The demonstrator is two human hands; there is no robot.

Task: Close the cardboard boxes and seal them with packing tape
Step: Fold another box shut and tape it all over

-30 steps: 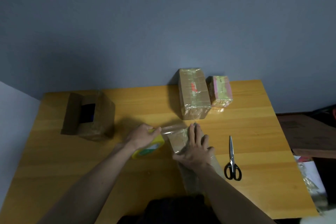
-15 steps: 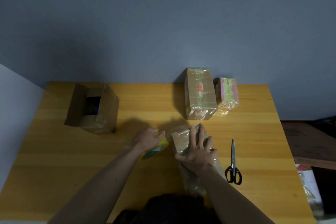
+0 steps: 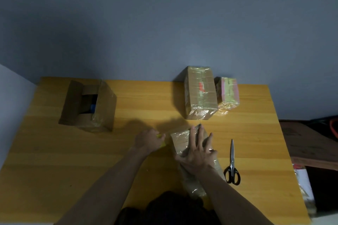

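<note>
Boxes sit in four spots on the wooden table point(image 3: 54, 170). The one I am working on point(image 3: 180, 141) lies just below the middle of the frame, wrapped in shiny tape, and most of it is hidden under my right hand point(image 3: 198, 153) and forearm; only its far left corner and a strip near my body show. My right hand lies flat on its top, fingers straight and spread, pressing down without curling round anything.

My left hand point(image 3: 148, 140) is just left of that box, fingers curled over the tape roll point(image 3: 161, 140). Only a sliver of yellow shows past my knuckles, so I cannot tell how much of the roll I have hold of, nor whether any tape runs from it to the box.

In the upper left of the table stands an open box point(image 3: 87, 106), its flaps up. Its inside is dark; something blue point(image 3: 93, 107) shows in there, too dim to make out.

Above the middle of the frame, against the wall, a sealed box point(image 3: 200, 93) lies fully taped, with a red mark on top. Touching its right side is a smaller taped box point(image 3: 227, 93) with pink sides.

Black-handled scissors point(image 3: 232, 162) lie closed to the right of my right hand, blades pointing away from me. At the right edge, things beside the table are cut off and too dark to name.
</note>
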